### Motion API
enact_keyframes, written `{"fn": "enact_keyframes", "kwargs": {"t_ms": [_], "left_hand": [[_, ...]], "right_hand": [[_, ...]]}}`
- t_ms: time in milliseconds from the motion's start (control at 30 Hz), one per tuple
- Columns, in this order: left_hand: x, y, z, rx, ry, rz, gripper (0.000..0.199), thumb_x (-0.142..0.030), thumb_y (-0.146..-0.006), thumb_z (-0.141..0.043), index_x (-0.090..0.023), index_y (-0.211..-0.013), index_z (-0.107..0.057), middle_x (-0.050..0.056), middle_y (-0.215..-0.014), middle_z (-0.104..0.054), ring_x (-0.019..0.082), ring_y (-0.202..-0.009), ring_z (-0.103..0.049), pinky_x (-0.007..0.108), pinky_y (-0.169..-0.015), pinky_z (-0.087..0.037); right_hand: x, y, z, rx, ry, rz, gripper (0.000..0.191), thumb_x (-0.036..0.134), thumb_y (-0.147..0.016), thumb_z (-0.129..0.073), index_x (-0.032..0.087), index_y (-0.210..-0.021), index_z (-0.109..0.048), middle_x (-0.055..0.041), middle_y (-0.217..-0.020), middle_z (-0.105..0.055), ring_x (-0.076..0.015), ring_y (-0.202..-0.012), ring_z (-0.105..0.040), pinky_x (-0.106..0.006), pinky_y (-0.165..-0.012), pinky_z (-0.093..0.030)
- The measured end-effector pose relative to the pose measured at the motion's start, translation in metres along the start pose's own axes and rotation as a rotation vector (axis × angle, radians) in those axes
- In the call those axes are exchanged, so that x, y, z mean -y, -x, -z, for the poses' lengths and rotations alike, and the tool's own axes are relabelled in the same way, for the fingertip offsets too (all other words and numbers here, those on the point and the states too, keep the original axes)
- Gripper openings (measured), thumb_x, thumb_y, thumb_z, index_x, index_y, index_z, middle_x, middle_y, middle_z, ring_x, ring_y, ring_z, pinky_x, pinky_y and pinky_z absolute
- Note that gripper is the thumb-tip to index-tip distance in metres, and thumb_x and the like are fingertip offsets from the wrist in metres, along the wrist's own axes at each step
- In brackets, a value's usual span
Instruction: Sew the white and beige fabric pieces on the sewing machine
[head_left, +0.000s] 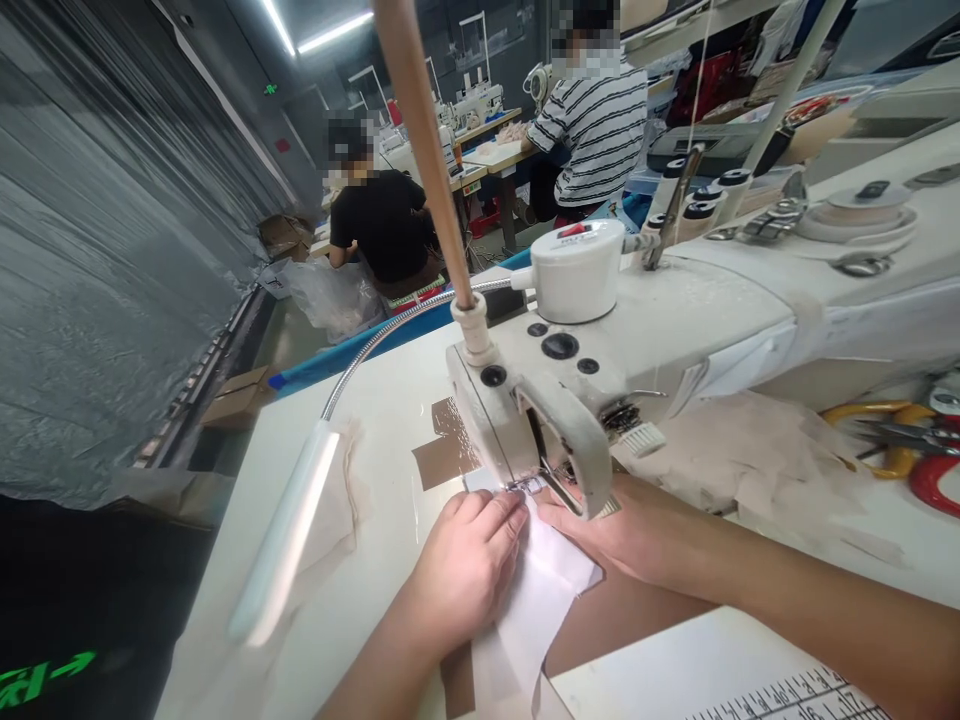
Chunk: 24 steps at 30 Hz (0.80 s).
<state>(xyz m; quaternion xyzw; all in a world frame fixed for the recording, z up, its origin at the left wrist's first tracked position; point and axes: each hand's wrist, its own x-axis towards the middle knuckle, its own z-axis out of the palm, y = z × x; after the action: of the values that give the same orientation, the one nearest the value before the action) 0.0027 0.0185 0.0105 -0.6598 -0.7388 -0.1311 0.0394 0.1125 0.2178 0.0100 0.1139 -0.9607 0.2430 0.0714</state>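
A white sewing machine (555, 400) reaches in from the right, its needle area low in the middle of the view. White fabric (544, 580) lies under the presser foot and hangs toward the front edge. My left hand (472, 555) rests on the fabric just left of the foot, its fingers bent and close together. My right hand (622, 525) is on the fabric's right side, its fingertips partly hidden behind the machine head; what they hold cannot be made out.
A lit lamp (289, 540) on a bent neck stands left of the hands. Pale fabric pieces (765, 460) and scissors (937, 440) lie at the right. A ruler (802, 690) is at the front. Two people sit at machines beyond the table (262, 480).
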Motion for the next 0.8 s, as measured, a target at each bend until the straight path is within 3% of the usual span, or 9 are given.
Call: {"fn": "enact_keyframes", "kwargs": {"t_ms": [367, 633, 800], "left_hand": [[-0.0009, -0.0021, 0.0074, 0.004, 0.009, 0.001, 0.032, -0.021, -0.092, -0.042, -0.011, -0.114, -0.063, 0.015, -0.108, -0.066, 0.023, -0.084, -0.057, 0.04, -0.075, -0.052], [0.0029, -0.0015, 0.0103, 0.064, 0.079, 0.028, 0.035, -0.027, -0.09, -0.044, -0.011, -0.118, -0.059, 0.016, -0.12, -0.061, 0.027, -0.097, -0.056, 0.045, -0.083, -0.049], [0.0075, -0.0011, 0.0092, 0.103, 0.103, 0.06, 0.039, -0.031, -0.088, -0.048, -0.011, -0.119, -0.059, 0.017, -0.121, -0.06, 0.029, -0.098, -0.053, 0.048, -0.087, -0.047]], "right_hand": [[0.0036, 0.002, -0.0021, -0.015, 0.067, 0.009, 0.028, 0.011, -0.086, -0.042, 0.024, -0.097, -0.063, -0.0038, -0.087, -0.063, -0.0193, -0.074, -0.057, -0.029, -0.064, -0.046], [0.003, 0.0002, -0.0067, -0.002, 0.208, 0.071, 0.034, 0.005, -0.082, -0.041, 0.017, -0.106, -0.062, -0.0111, -0.095, -0.064, -0.0223, -0.083, -0.058, -0.032, -0.071, -0.047], [0.0039, -0.0008, -0.0088, 0.0, 0.178, 0.035, 0.038, 0.004, -0.082, -0.04, 0.017, -0.109, -0.063, -0.011, -0.095, -0.065, -0.0227, -0.082, -0.06, -0.033, -0.07, -0.047]]}}
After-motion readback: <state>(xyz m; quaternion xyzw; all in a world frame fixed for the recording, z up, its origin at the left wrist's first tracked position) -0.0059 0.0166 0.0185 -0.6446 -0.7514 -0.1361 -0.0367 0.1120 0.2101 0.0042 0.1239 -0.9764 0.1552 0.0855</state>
